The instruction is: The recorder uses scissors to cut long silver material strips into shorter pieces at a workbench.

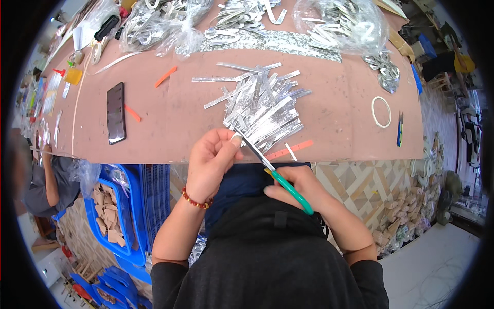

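Observation:
My left hand (213, 157), with a beaded bracelet on the wrist, pinches the end of a silver strip between thumb and fingers; most of that strip is hidden. My right hand (301, 185) grips scissors with green handles (292, 191). Their blades (252, 146) point up and left, the tips close to my left thumb. Just beyond both hands lies a loose pile of shiny silver strips (262, 105). Beside the blades, an orange strip (298, 148) marked along its length lies under a short white strip (291, 151).
A black phone (116, 113) and orange strips (165, 76) lie at left on the brown tabletop (170, 118). Plastic bags of silver pieces (342, 23) line the back. A white ring (381, 112) and blue snips (400, 129) sit right. Blue crates (135, 247) stand below left, near another person (51, 180).

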`<state>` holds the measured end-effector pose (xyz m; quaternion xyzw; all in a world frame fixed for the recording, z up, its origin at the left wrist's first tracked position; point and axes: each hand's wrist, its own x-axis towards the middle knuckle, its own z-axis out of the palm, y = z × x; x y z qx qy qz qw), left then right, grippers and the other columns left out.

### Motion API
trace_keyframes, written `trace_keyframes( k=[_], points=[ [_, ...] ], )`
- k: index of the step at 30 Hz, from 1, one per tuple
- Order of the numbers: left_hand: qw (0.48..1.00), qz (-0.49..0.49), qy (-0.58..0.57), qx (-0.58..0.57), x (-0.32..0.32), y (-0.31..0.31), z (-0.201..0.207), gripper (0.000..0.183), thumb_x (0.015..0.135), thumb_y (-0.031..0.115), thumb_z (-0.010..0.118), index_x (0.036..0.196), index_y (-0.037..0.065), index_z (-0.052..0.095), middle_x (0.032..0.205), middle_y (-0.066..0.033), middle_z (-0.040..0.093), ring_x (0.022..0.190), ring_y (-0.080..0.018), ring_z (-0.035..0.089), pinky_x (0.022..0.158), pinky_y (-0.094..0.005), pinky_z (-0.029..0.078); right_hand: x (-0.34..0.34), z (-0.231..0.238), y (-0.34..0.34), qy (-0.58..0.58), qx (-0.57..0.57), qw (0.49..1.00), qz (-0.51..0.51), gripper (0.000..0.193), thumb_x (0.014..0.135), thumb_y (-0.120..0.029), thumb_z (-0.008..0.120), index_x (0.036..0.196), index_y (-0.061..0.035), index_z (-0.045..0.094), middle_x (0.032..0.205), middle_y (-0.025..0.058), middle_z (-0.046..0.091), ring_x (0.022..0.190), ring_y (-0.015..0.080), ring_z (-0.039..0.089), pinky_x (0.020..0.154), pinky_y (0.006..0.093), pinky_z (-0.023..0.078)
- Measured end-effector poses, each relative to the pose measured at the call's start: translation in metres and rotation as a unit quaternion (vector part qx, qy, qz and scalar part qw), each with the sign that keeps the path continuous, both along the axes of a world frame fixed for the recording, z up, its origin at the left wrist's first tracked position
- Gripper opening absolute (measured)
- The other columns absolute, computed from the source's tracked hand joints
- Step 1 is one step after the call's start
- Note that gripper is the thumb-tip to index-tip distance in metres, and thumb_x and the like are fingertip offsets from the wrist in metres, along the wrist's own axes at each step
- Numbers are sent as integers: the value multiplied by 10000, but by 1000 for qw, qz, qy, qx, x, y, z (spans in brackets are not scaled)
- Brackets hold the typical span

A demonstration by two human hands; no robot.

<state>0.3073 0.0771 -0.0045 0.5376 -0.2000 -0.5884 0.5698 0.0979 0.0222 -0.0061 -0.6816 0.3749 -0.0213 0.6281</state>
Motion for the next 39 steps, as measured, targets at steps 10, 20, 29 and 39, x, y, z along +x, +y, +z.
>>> trace_keyframes(
  k=[10,20,29,39],
  points=[
    [986,-114,77,-96,-34,13,-6,233,885,26,538,1082,47,416,776,-95,644,540,-41,504,483,-164,392,-73,12,24,0,-44,999,18,661,584,-565,770,895,-32,535,712,71,522,656,182,512,604,295,396],
    [932,-278,-232,7,-35,13,6,131,861,127,599,889,0,603,672,-76,624,575,-125,597,534,-254,464,-104,8,50,-34,102,982,-156,207,752,-131,704,766,-25,527,608,-20,461,573,52,426,515,229,346],
    [876,-237,-421,-9,-39,14,5,123,831,135,615,881,23,617,634,-120,579,532,-218,571,506,-300,427,-101,-6,51,-47,118,968,-218,294,849,-346,604,827,-55,569,569,-79,424,491,3,353,448,181,236],
    [887,-173,-428,8,-44,17,2,97,815,92,623,877,19,613,613,-105,562,480,-156,516,478,-269,415,-98,2,45,-30,193,952,-237,210,866,-204,609,774,-25,552,669,-56,485,634,24,417,560,196,355]
  ],
)
